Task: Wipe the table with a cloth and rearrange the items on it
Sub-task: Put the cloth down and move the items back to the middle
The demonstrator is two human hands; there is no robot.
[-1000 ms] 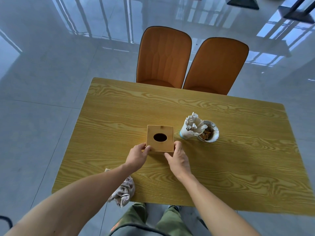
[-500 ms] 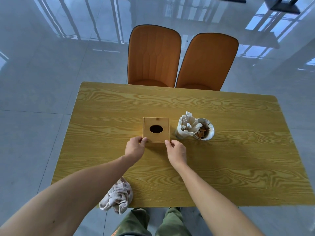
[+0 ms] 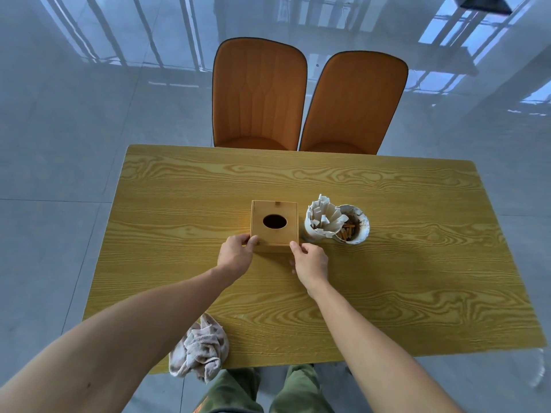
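A square wooden box [image 3: 274, 223] with an oval hole in its lid stands near the middle of the yellow wood-grain table [image 3: 417, 278]. My left hand [image 3: 237, 256] pinches its near left corner. My right hand [image 3: 310, 260] touches its near right corner with the fingertips. Right of the box stand a white cup of folded paper napkins [image 3: 320, 223] and a white cup of small orange sticks [image 3: 354, 225], touching each other. A crumpled grey cloth [image 3: 198, 350] lies at the table's near edge, partly hanging over it, below my left forearm.
Two orange chairs [image 3: 259, 96] stand side by side at the table's far edge. Shiny grey floor tiles surround the table. My legs in green trousers [image 3: 238, 391] show below the near edge.
The box has slid away from me toward the table's middle, with both hands staying at its near corners. The view has shifted, so the whole table sits lower in frame.
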